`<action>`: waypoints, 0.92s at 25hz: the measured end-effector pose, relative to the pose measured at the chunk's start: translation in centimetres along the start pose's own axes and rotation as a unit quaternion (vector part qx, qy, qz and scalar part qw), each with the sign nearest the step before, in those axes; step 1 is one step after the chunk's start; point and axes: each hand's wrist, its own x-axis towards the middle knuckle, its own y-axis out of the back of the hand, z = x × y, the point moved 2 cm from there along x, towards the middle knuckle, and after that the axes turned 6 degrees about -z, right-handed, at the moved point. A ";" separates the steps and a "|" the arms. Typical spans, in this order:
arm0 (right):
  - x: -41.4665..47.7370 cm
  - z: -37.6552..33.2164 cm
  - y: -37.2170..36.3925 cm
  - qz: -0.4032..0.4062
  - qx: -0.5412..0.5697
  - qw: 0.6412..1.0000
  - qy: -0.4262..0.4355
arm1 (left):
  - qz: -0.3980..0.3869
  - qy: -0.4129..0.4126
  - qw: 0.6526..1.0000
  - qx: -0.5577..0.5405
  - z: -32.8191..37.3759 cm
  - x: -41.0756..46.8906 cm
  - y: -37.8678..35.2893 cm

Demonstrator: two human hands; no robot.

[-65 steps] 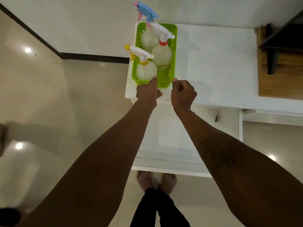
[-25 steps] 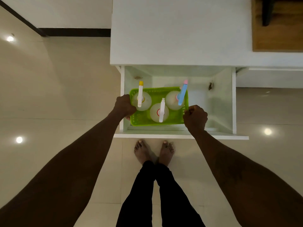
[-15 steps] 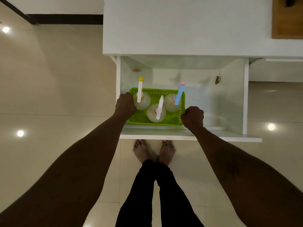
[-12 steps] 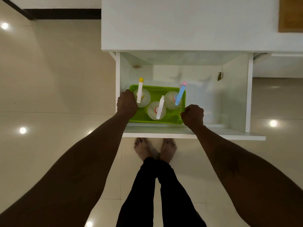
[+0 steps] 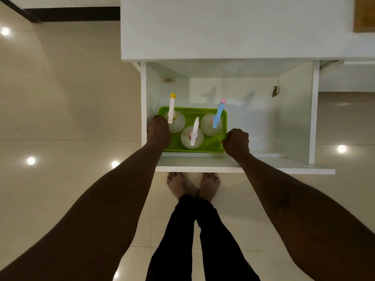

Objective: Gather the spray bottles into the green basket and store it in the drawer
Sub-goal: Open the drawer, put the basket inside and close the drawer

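Observation:
The green basket (image 5: 211, 147) sits low inside the open white drawer (image 5: 223, 166), toward its left side. Three spray bottles stand in it: one with a yellow-tipped trigger (image 5: 172, 110) at the left, one with a red collar (image 5: 192, 136) in the middle front, one with a blue trigger (image 5: 218, 115) at the right. My left hand (image 5: 158, 130) grips the basket's left rim. My right hand (image 5: 236, 141) grips its right rim. Both fists are closed on the rim.
The white cabinet top (image 5: 233, 27) overhangs the drawer's back. A wooden board (image 5: 364, 15) lies at its far right corner. The drawer's right half (image 5: 263, 122) holds only a small brown mark on its wall. My bare feet (image 5: 192, 186) stand below the drawer front on the glossy tile floor.
The basket with the bottles came off the cabinet top and went down into the drawer. Over the last half second it sank slightly lower; both hands kept their grip.

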 end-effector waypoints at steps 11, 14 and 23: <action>0.0 0.4 -0.8 -0.074 -0.087 0.993 0.043 | -0.058 -0.021 0.997 -0.053 -1.4 -1.0 -1.9; -2.1 -0.6 0.5 -0.081 -0.079 0.992 0.059 | -0.070 -0.014 0.992 -0.101 -1.5 -3.3 -1.1; -13.0 -4.9 4.3 -0.076 -0.040 0.947 0.309 | -0.154 -0.247 0.955 -0.063 -1.6 -11.3 2.0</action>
